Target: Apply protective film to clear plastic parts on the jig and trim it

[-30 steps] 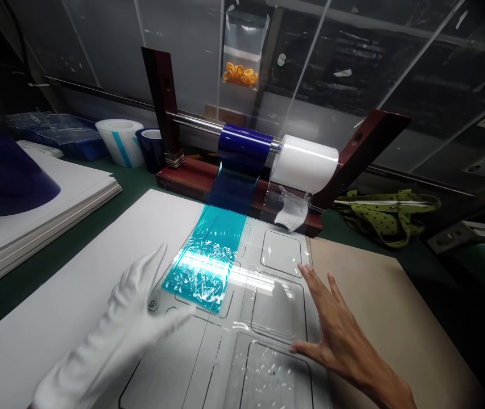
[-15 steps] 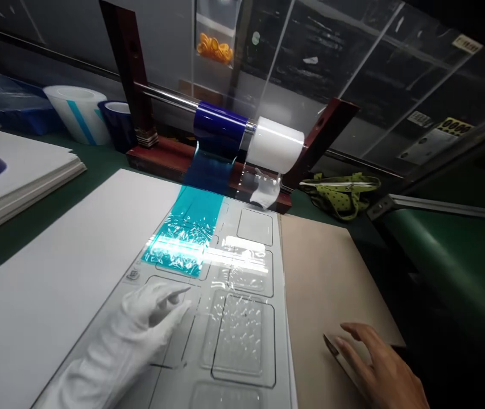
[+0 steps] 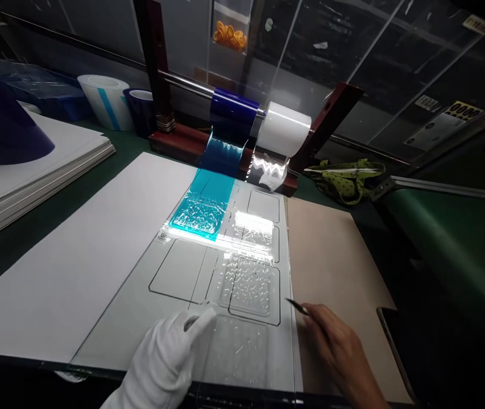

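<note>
A: Left hand?
B: White-gloved left hand [image 3: 163, 352], low on the panel. Thumb and forefinger tips close together by the upper left corner of the lower clear film [image 3: 237, 349]. Cannot tell whether they pinch its edge.
A: Right?
B: Bare right hand [image 3: 340, 343], over the brown board [image 3: 327, 244]. Fingers closed on a slim pointed tool [image 3: 297, 307]; dark tip toward the panel's right edge. Blade or tweezers: cannot tell.
A: Position of the film?
B: Flat on the grey panel [image 3: 118, 318], nearest the wearer. Just beyond it lies wrinkled clear film [image 3: 251, 284], glinting, over a black-outlined rectangle.
A: Anything else on the panel?
B: Teal-looking strip of blue film [image 3: 210, 184] on the far left part, creased toward its near end. It runs up to the blue film roll [image 3: 233, 111].
A: Roll mounting?
B: Metal rod in a dark red stand [image 3: 336, 113]. White-looking film roll [image 3: 287, 128] on the same rod, right of the blue one; a clear tail hangs from it, its end crumpled.
A: Left of the panel?
B: White sheet [image 3: 75, 244], alongside the panel.
</note>
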### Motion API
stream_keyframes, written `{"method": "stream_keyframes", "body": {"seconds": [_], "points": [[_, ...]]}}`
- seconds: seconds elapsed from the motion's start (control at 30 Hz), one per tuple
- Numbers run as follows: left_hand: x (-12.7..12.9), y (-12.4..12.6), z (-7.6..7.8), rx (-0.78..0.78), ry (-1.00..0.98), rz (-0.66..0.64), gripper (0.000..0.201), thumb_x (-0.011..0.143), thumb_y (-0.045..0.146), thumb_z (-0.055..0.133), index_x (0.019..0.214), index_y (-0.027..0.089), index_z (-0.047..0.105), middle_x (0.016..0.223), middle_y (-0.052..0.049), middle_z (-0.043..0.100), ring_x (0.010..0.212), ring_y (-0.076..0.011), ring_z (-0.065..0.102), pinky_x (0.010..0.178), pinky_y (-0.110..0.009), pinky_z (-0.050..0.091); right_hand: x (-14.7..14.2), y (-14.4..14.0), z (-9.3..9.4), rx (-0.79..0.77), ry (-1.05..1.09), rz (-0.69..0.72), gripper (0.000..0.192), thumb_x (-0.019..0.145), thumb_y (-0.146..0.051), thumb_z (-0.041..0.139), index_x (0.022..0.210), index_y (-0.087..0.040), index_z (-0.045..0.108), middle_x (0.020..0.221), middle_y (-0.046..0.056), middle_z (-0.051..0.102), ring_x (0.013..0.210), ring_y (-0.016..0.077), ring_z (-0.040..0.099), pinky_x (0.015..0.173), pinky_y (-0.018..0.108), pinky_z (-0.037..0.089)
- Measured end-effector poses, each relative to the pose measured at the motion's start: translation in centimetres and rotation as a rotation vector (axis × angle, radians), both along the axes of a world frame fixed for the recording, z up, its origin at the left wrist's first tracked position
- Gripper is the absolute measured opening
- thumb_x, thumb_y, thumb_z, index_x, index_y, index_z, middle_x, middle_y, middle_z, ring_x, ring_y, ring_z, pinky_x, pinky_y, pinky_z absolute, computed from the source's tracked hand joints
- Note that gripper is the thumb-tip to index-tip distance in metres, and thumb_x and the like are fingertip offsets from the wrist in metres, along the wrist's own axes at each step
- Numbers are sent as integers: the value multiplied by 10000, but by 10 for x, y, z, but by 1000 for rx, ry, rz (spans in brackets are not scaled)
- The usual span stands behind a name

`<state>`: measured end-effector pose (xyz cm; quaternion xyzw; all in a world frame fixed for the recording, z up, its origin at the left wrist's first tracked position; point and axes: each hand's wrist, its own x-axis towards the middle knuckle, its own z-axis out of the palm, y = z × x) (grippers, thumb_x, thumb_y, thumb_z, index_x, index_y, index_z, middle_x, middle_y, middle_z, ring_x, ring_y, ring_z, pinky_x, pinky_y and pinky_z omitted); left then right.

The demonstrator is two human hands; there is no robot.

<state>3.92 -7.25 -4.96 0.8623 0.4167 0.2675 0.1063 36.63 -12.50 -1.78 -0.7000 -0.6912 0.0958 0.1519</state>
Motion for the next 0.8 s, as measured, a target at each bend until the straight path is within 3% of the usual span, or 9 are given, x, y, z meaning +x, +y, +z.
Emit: {"method": "stream_keyframes", "body": {"seconds": [0.17, 0.33, 0.47, 0.6, 0.8], "points": [[2, 2, 5, -57, 247, 41, 606, 694, 5, 382, 1205, 266, 578, 862, -51, 684, 659, -187, 659, 554, -288, 549, -84, 36, 16, 106, -110, 272, 163, 955, -181, 493, 974, -258, 635, 840, -8, 660, 676, 135, 606, 548, 239, 322], [2, 0, 12, -178, 290, 38, 541, 725, 16, 410, 1168, 259, 602, 897, -62, 679, 747, -197, 661, 657, -312, 548, -119, 59, 16, 94, -179, 380, 181, 868, -61, 572, 834, -227, 633, 776, -27, 656, 652, 126, 555, 522, 262, 217], [4, 0, 18, -229, 282, 49, 538, 733, 7, 419, 1168, 266, 599, 903, -55, 677, 782, -188, 662, 702, -302, 543, -124, 65, 14, 61, -213, 420, 183, 868, -51, 570, 797, -212, 620, 764, -32, 649, 631, 116, 524, 512, 271, 183], [4, 1, 18, -251, 326, 45, 587, 737, -3, 398, 1216, 289, 571, 924, -50, 678, 740, -205, 662, 644, -332, 549, -115, 61, 16, 33, -228, 412, 179, 873, -67, 573, 784, -218, 608, 757, -39, 636, 645, 116, 530, 515, 278, 180], [3, 0, 1, -188, 365, 50, 711, 685, -30, 388, 1278, 340, 519, 964, -30, 680, 745, -221, 667, 600, -348, 554, -83, 46, 18, 7, -253, 358, 203, 874, -56, 553, 771, -223, 605, 759, -40, 636, 646, 117, 546, 518, 278, 195]]}}
